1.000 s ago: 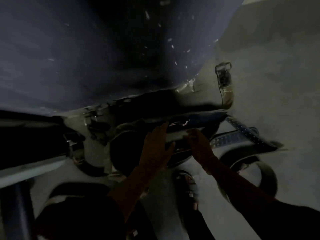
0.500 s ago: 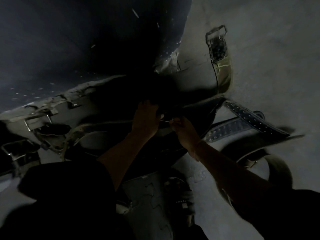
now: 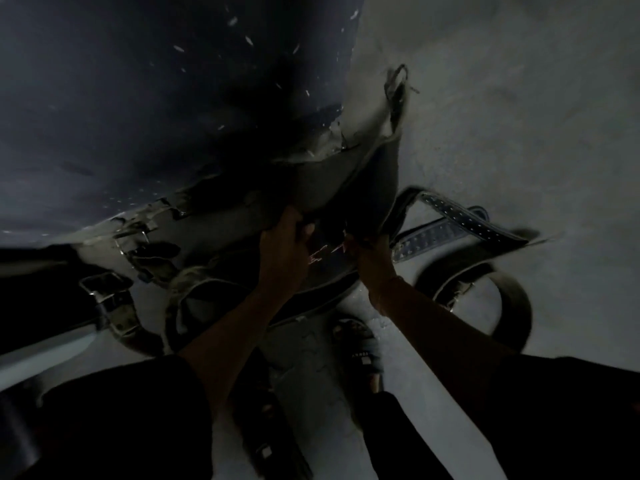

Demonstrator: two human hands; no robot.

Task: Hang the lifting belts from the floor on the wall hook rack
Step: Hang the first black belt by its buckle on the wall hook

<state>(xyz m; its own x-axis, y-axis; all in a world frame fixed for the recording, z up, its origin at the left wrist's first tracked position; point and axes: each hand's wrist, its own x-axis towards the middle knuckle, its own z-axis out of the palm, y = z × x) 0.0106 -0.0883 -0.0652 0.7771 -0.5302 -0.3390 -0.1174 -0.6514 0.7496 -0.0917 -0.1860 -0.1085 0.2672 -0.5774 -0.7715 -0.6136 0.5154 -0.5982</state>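
Very dim. Far left and top: dark blue panel (image 3: 138, 98) flecked with white, lower edge torn and ragged. Below that edge, a dark buckled belt (image 3: 114, 303) lies on the ground, metal buckle showing. Just beside it is a frayed pale belt (image 3: 194, 289) bent in a loop, touching the heap under the hands. Left hand (image 3: 282, 254): fingers curled tight over the edge of the wide lifting belt (image 3: 332, 181), thumb side toward the other hand. That belt is the one being worked. It spans both hands at centre frame, its broad grey face bowed upward against the panel's torn edge. Its underside is in shadow, so I cannot tell if it clears the belts beneath. Below the hands, a sandalled foot (image 3: 360, 351) stands on the floor. Right hand (image 3: 372, 261): wrapped round the same belt's lower edge, close beside the left, knuckles up. From the belt's right end a narrow strap runs upward, ending in a metal buckle (image 3: 396, 84). Right of the hands, a perforated belt (image 3: 464, 220) lies flat with rows of holes visible. Near it, a dark coiled belt (image 3: 512, 299) sits on edge. Grey concrete floor (image 3: 519, 116) fills the right side.
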